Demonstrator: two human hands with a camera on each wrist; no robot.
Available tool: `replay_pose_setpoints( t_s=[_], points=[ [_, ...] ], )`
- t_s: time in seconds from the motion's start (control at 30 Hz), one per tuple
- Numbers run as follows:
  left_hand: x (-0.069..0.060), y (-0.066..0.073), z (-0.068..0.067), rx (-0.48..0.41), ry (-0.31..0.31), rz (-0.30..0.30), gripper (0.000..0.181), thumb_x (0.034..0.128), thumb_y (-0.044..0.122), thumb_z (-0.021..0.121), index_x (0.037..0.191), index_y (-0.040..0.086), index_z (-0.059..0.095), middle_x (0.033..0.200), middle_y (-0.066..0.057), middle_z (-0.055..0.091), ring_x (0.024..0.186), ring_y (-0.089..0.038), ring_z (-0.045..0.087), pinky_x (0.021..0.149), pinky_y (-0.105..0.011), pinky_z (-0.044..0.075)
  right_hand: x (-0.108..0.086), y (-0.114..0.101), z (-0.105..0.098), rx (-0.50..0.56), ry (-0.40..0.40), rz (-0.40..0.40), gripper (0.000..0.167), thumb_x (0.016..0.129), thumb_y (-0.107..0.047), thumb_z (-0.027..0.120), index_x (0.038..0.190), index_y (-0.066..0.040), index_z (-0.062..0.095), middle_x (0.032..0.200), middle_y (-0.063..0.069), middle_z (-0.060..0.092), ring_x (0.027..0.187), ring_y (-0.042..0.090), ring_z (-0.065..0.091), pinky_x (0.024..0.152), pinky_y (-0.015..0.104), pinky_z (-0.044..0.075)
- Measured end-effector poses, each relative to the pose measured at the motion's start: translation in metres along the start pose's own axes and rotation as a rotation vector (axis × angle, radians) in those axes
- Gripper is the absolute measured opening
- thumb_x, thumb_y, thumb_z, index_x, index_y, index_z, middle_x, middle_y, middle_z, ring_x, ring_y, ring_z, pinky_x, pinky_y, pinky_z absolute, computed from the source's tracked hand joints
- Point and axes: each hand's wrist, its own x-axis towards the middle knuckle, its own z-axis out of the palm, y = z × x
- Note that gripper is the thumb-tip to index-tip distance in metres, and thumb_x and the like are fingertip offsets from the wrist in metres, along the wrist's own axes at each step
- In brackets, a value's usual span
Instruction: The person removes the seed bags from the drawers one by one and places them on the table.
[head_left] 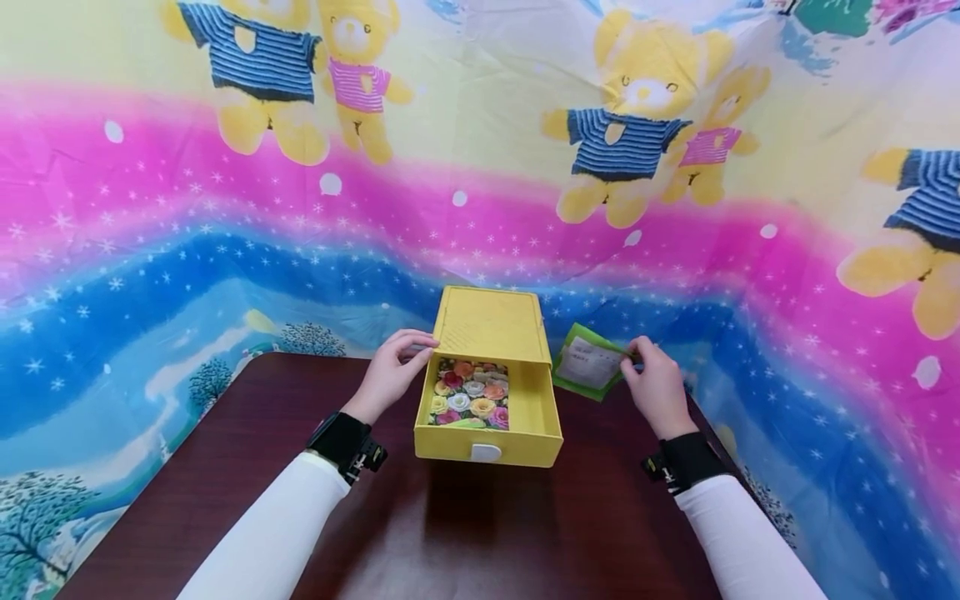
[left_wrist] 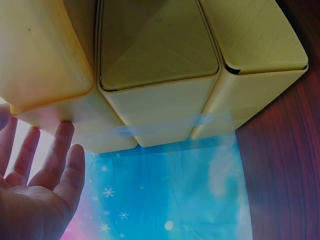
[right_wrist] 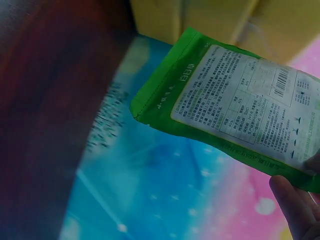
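A yellow drawer cabinet [head_left: 489,323] stands on the table with its top drawer [head_left: 542,400] pulled out. Inside the drawer's left part lies a packet printed with colourful roses [head_left: 468,392]. My left hand [head_left: 393,371] touches the cabinet's upper left edge; in the left wrist view its fingers [left_wrist: 52,155] are extended against the side. At the cabinet's right, my right hand [head_left: 660,385] pinches a green packet [head_left: 587,363] by one end between thumb and fingers. Its white label with small print and a barcode [right_wrist: 240,97] faces the right wrist camera.
The dark wooden table [head_left: 360,533] runs out toward me below the open drawer. A curtain [head_left: 450,167] with bears and snowflakes hangs close behind and on both sides. The drawer's white knob [head_left: 486,452] faces me.
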Motion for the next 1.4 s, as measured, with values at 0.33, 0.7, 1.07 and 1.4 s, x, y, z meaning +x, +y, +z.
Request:
replay_pose_setpoints(
  t_s=[0.33, 0.7, 1.07, 1.4],
  points=[
    [-0.001, 0.001, 0.001, -0.007, 0.003, -0.001, 0.021, 0.1040, 0.017, 0.060, 0.119, 0.008, 0.071, 0.134, -0.009, 0.058, 0.117, -0.029, 0.063, 0.100, -0.047, 0.053, -0.026, -0.054, 0.009, -0.092, -0.108, 0.087, 0.004, 0.106, -0.012, 0.052, 0.109, -0.009, 0.054, 0.100, 0.013, 0.059, 0.088, 0.026, 0.055, 0.070, 0.042, 0.043],
    [0.000, 0.000, -0.001, -0.003, 0.010, -0.003, 0.021, 0.1037, 0.018, 0.060, 0.119, 0.009, 0.072, 0.134, -0.008, 0.059, 0.116, -0.029, 0.062, 0.099, -0.047, 0.053, -0.035, -0.071, 0.014, -0.108, -0.330, 0.163, 0.014, 0.097, 0.001, 0.063, 0.103, -0.009, 0.056, 0.107, 0.011, 0.065, 0.083, 0.023, 0.057, 0.067, 0.037, 0.043],
    [0.001, 0.000, -0.001, 0.004, 0.013, -0.004, 0.021, 0.1039, 0.018, 0.060, 0.119, 0.010, 0.072, 0.133, -0.007, 0.059, 0.116, -0.029, 0.062, 0.099, -0.047, 0.053, -0.043, -0.060, 0.023, -0.044, -0.572, 0.174, 0.013, 0.095, 0.002, 0.065, 0.098, -0.009, 0.061, 0.106, 0.009, 0.069, 0.096, 0.024, 0.066, 0.081, 0.042, 0.057],
    [0.001, -0.002, 0.001, -0.015, 0.017, 0.006, 0.021, 0.1034, 0.019, 0.061, 0.119, 0.011, 0.073, 0.132, -0.007, 0.060, 0.114, -0.028, 0.063, 0.097, -0.047, 0.054, -0.050, -0.051, 0.040, -0.071, -0.714, 0.195, 0.019, 0.091, 0.003, 0.069, 0.090, -0.013, 0.057, 0.089, 0.000, 0.062, 0.081, 0.016, 0.053, 0.071, 0.032, 0.046]
  ],
)
